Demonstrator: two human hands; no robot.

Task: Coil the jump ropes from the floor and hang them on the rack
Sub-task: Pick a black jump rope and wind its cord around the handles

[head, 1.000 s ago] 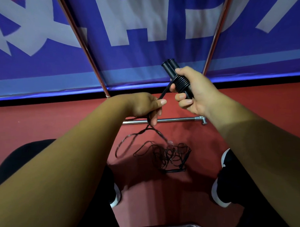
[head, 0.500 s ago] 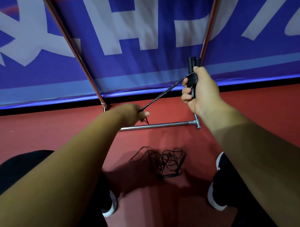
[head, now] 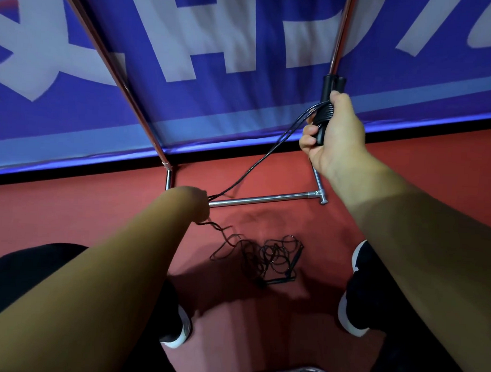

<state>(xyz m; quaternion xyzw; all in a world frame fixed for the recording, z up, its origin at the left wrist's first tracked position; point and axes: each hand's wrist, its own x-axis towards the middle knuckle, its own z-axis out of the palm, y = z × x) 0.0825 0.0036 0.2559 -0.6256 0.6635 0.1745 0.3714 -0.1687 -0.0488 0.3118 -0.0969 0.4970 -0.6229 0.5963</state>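
**Rope stretched taut between the hands, slack left on the floor**

The right hand [head: 335,139], in the upper right of the frame, is clenched round a pair of black handles [head: 330,88] held side by side. The handles stand nearly upright, their free ends pointing to the top of the frame, with a few turns of rope already showing round them under the thumb.

From that fist the cord [head: 262,161] runs as a doubled strand in a straight diagonal, down and to the left, to the left hand [head: 196,205] near the middle of the frame. That hand is blurred and seen from behind the wrist; it appears to grasp the cord, which goes in on one side and comes out below.

The rope's long axis therefore lies upper right to lower left, across the chrome base bar of the rack [head: 266,199]. Below the left hand the cord drops in loose kinks to a tangle [head: 267,256] on the red floor [head: 71,207], lower centre, between the two shoes. The tangle holds handles of its own, so it is probably a second rope mixed with this one's slack.

The left hand is the nearer to the tangle. The next turn likely asks it to bring its length up and to the right, toward the handles.
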